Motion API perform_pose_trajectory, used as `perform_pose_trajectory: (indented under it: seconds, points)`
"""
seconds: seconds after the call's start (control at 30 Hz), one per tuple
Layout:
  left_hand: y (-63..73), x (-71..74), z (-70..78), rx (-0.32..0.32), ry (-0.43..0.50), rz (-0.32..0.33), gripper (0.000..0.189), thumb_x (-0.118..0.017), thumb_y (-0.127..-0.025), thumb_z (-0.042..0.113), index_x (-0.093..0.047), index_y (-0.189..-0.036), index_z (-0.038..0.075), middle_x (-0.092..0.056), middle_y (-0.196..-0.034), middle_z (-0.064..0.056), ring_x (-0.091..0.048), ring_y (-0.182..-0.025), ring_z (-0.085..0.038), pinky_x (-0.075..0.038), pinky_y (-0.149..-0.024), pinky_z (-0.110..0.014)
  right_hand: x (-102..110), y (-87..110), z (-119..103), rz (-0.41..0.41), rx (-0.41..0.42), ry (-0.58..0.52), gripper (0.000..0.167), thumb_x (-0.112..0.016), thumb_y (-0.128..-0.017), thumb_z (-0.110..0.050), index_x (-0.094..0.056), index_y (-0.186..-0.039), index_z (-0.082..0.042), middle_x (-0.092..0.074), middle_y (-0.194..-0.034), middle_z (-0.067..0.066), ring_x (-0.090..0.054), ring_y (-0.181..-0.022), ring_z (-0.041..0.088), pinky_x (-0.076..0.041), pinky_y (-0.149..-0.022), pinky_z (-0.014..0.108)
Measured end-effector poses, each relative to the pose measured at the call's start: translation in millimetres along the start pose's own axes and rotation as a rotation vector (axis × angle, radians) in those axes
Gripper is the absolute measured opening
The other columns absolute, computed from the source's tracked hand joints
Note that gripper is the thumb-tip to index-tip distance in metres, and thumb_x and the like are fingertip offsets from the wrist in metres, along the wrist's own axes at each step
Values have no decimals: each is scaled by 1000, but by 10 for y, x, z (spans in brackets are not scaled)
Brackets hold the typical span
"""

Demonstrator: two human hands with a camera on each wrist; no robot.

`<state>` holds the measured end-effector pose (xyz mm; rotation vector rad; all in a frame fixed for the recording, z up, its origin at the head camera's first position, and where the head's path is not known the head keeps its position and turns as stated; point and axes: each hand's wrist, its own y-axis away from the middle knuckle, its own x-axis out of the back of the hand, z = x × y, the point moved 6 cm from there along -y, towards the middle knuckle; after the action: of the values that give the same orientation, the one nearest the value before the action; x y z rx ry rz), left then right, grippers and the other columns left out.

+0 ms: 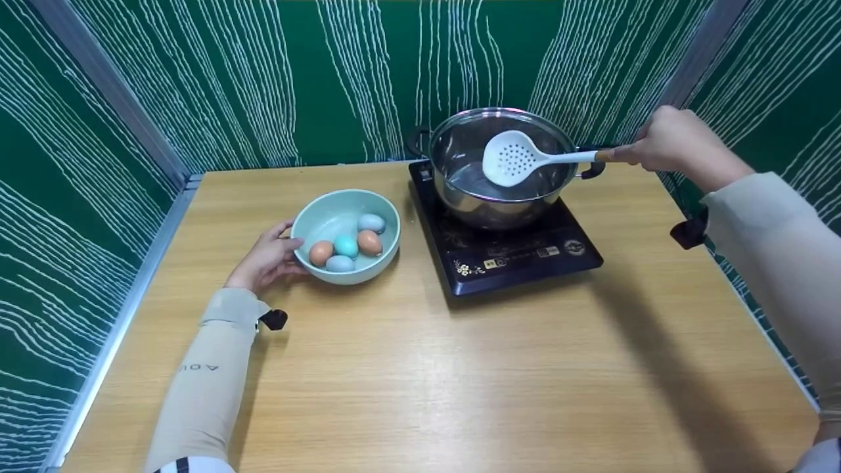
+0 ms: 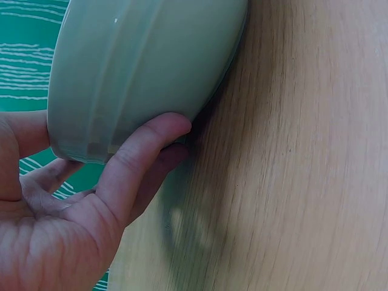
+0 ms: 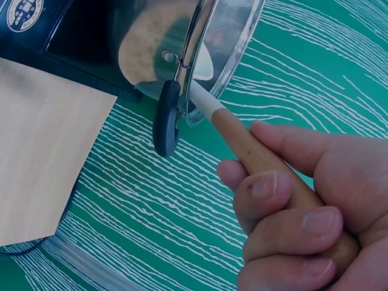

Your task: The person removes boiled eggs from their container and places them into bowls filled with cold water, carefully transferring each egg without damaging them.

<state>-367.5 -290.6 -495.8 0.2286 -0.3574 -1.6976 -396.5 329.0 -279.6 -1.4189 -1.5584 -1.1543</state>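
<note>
My left hand (image 1: 266,257) grips the left side of a pale green bowl (image 1: 387,259), thumb at the rim and fingers against the outer wall. Close up in the left wrist view, the bowl's wall (image 2: 145,73) shows fingers touching it low down. Several eggs, brown, pale blue and one turquoise egg (image 1: 346,246), lie inside. My right hand (image 1: 677,141) holds a white skimmer (image 1: 512,159) by its wooden handle (image 3: 260,151), fingers curled round it. The skimmer's perforated head is over the mouth of a steel pot (image 1: 493,211); whether it dips below the rim is hard to tell.
The pot stands on a black induction cooker (image 1: 525,263), to the right of the bowl. A dark side handle (image 3: 167,118) sticks out from the pot near my right hand. Green patterned panels (image 1: 341,72) enclose the wooden table (image 1: 420,381) at the back and sides.
</note>
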Motion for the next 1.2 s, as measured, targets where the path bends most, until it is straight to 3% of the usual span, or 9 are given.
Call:
perform_pose_trajectory:
  seconds: [0.17,0.3,0.53,0.9,1.2]
  points:
    - [-9,8,-6,10,0,0,65,-45,-117,19,-18,-176,25,-32,-175,-23,-72,-119,-28,-67,-96,-41,-29,6,-57,-21,21,7,58,-73,-104,-46,-77,-115,11,-65,-79,13,-52,-81,33,-45,-65,39]
    - [-15,6,-9,13,11,-2,66,-45,-117,18,-17,-176,25,-32,-174,-25,-74,-114,-25,-67,-96,-42,-63,-10,-110,-41,35,18,52,-71,-106,-42,-78,-113,9,-63,-76,10,-50,-76,30,-43,-62,37]
    - [-44,5,1,-21,-4,-17,66,-46,-115,13,-19,-175,18,-39,-167,-30,-78,-100,-19,-69,-86,-38,-105,-9,-197,-61,60,24,46,-73,-105,-37,-80,-107,8,-64,-76,10,-51,-76,30,-45,-60,36]
    - [-51,23,10,-18,-6,-10,66,-46,-115,14,-19,-175,20,-35,-170,-30,-77,-102,-22,-69,-88,-40,-191,-7,-344,-125,82,18,37,-75,-103,-34,-84,-104,3,-68,-73,6,-57,-77,28,-50,-58,33]
    - [-42,17,-2,-9,-27,-6,66,-46,-116,16,-18,-176,22,-35,-171,-28,-74,-107,-23,-68,-91,-39,-270,2,-442,-203,93,11,55,-80,-95,-58,-82,-88,-3,-57,-62,-1,-50,-66,23,-41,-55,34]
